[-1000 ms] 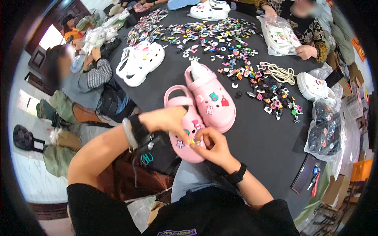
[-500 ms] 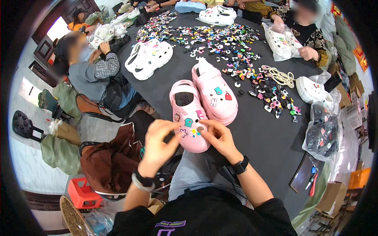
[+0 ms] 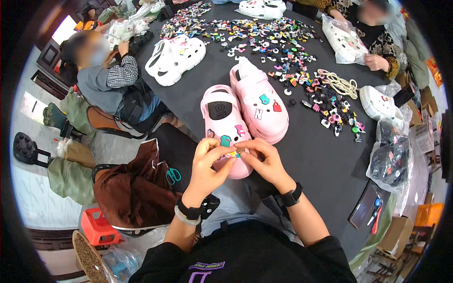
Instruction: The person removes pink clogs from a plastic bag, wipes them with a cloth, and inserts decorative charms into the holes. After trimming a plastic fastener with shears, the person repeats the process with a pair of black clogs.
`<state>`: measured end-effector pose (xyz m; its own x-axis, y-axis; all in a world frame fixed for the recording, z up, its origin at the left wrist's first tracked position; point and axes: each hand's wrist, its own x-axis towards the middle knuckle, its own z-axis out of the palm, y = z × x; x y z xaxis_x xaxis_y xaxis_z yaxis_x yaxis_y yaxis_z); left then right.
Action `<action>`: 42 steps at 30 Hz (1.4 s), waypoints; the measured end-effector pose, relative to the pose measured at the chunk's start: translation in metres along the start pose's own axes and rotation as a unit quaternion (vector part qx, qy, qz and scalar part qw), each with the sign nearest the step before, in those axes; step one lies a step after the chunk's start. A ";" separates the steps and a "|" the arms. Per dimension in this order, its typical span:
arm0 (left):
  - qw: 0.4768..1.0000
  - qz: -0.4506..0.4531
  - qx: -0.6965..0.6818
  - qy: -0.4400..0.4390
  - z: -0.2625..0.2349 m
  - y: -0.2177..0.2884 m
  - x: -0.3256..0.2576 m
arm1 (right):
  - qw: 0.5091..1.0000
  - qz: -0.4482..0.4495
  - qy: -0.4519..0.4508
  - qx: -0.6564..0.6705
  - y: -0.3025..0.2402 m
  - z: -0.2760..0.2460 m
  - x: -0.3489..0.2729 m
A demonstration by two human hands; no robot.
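Two pink clogs lie side by side on the black table [image 3: 311, 155]. The nearer pink clog [image 3: 222, 120] carries several small charms on its top. My left hand [image 3: 207, 162] and my right hand [image 3: 264, 158] both pinch at its toe end, pressing a small yellow and teal charm [image 3: 232, 153] there. The second pink clog [image 3: 262, 104] sits just right of it, apart from my fingers, with a teal, a red and a white charm on it.
Several loose colourful charms [image 3: 302, 75] are spread over the table's far half. White clogs [image 3: 174, 56] lie at the left, another white clog [image 3: 380, 101] and plastic bags [image 3: 391, 158] at the right. A seated person [image 3: 101, 78] is left, another [image 3: 377, 37] far right.
My left hand has come up from the clog's near edge to its toe and now meets my right hand there. The clogs have stayed put.
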<state>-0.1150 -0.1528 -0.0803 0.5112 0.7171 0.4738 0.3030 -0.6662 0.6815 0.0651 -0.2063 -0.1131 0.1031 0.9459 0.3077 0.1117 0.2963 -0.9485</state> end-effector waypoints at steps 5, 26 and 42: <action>1.000 -0.004 -0.018 -0.010 -0.002 -0.002 0.000 | 1.000 -0.005 -0.008 0.004 0.000 -0.002 0.002; 0.998 -0.020 -0.053 -0.002 0.007 -0.010 -0.006 | 1.000 -0.002 0.017 0.011 -0.009 -0.006 0.006; 0.999 -0.002 -0.032 0.021 0.007 -0.015 -0.010 | 0.994 -0.040 0.049 -0.087 -0.018 0.005 0.004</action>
<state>-0.1191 -0.1516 -0.0998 0.4758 0.7287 0.4926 0.2528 -0.6497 0.7169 0.0589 -0.2074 -0.0954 0.1814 0.9007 0.3947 0.2914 0.3341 -0.8964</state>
